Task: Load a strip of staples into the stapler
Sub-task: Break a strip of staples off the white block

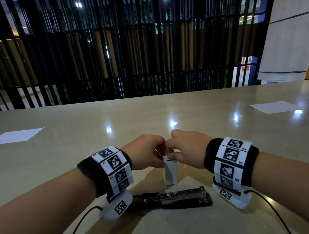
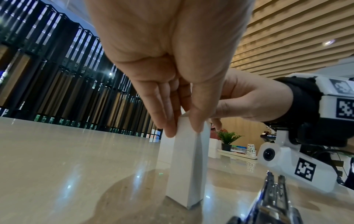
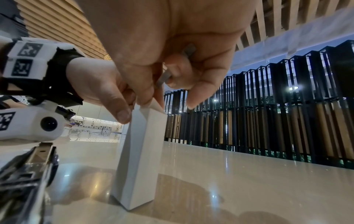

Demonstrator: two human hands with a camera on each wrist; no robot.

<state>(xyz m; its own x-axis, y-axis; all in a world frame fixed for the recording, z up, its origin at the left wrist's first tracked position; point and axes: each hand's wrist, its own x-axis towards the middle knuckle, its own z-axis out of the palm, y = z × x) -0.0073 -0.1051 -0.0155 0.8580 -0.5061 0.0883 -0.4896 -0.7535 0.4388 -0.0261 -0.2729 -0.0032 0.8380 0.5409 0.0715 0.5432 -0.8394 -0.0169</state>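
White paper sheet [image 1: 13, 136] lies flat at far left of the glossy beige table [image 1: 79, 172], well apart from the work zone.

Left hand [image 1: 146, 152] comes in from the left, fingers extended down along the far face of a small white box [image 1: 170, 171], thumb on the near face. It pinches the box near its top. Box stands upright on end on the table, centre, between the 2 wrists. Left wrist view: fingertips [image 2: 170, 130] pressed flat on the box [image 2: 188, 166] upper edge, box base on the table.

Stapler [image 1: 177, 199], black with a metal magazine, lies on the table just in front of the box, on the person's side, opened out flat, long axis left-right. Magazine channel faces up. Not touching the box.

Right hand [image 1: 188, 148] meets the left over the box top, fingers curled. Right wrist view: thumb and fingers grip a thin grey metal strip, the staple strip [image 3: 188, 49], up in the curl of the hand above the box [image 3: 141, 151]; most of the strip is hidden by the fingers. 1 finger touches the open flap at the box top.

2nd paper sheet [image 1: 274, 107] lies flat at far right of the table.
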